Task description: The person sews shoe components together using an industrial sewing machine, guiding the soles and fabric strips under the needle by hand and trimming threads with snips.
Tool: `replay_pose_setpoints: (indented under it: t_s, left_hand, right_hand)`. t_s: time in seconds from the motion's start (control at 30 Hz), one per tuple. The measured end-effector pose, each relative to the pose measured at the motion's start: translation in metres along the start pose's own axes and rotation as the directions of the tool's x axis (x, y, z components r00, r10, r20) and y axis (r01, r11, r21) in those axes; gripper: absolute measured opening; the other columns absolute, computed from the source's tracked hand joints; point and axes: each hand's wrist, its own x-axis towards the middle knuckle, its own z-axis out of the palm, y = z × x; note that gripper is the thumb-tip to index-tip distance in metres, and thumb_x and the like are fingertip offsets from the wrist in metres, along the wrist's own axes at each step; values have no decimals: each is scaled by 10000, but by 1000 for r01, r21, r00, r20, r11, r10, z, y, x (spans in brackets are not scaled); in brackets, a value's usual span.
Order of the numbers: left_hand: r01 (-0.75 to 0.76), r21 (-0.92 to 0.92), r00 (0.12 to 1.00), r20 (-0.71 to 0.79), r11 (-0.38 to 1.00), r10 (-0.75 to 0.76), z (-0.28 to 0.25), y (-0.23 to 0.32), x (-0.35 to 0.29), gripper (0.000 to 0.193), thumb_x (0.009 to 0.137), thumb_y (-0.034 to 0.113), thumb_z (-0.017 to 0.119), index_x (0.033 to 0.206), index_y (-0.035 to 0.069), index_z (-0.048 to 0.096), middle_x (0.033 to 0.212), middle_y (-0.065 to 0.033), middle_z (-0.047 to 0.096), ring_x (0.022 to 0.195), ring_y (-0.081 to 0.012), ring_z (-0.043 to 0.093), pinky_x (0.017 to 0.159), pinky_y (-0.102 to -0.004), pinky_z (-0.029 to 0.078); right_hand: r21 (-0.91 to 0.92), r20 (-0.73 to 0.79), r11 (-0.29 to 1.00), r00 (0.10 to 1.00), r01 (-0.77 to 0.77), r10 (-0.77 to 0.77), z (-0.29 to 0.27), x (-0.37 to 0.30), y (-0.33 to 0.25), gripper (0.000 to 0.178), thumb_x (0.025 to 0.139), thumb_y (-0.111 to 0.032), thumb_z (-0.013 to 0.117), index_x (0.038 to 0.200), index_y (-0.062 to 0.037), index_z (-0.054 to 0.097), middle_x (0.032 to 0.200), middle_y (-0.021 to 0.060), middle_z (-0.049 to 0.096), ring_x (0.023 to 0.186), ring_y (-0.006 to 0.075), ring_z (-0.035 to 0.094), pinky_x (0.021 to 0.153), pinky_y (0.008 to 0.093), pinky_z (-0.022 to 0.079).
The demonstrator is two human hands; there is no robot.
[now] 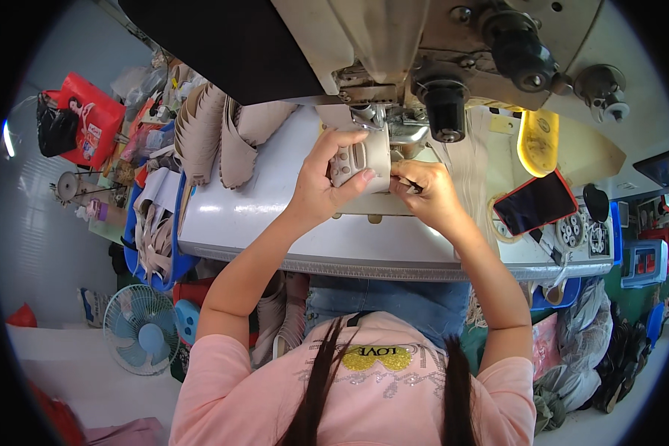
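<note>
A beige shoe upper [361,157] with punched holes and a raised slot lies curved under the needle area of a sewing machine [383,44]. My left hand [324,178] grips it from the left, thumb on the near face and fingers over the far side. My right hand [431,195] is closed at the upper's right edge, fingertips touching it. A small dark tool [410,185] pokes out between those fingers; its kind is too small to make out. The stitching point is partly hidden by the machine head and my left fingers.
Stacked beige shoe pieces [204,134] stand on the left of the white table [275,234]. Beside it hangs a blue bin [135,249] of strips. On the right lie a phone [535,202], bobbins [571,229] and a yellow lamp [538,145]. A fan [141,329] stands lower left.
</note>
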Motion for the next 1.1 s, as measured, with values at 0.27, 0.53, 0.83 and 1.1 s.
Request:
replay_pose_setpoints:
  t_s: [0.27,0.53,0.83,1.1]
  left_hand:
    - [447,-214,893,52,869,-447,1,25,14,410,725,191,593,1052,66,377,889,-60,473,718,-87,479,495,-198,410]
    - [529,-336,840,76,779,-538,-5,27,36,488,696,157,612,1091,34,354,863,-61,493,670,-98,501,400,-219,372]
    - [667,-451,741,310,594,-596,-23,12,58,411,682,65,588,1049,25,407,839,-59,528,649,-126,525,409,-239,399]
    - [661,-430,748,431,615,-504,-31,1,58,499,660,74,639,1096,20,403,911,-65,539,834,-164,533,740,-288,443]
  right_hand:
    - [35,41,999,999,-34,32,-2,-2,7,167,653,36,584,814,-9,577,698,107,584,579,203,566,558,259,444]
    - [177,20,980,995,-95,93,-1,-1,-1,160,669,15,584,826,-13,592,689,123,593,584,200,588,534,266,444]
    - [228,11,959,985,-170,172,10,-8,-4,129,706,11,568,831,-3,593,657,50,587,589,84,517,565,222,427]
    - [281,-2,917,955,-284,297,9,-18,-15,70,745,3,547,805,8,583,618,17,553,536,62,496,505,196,407]
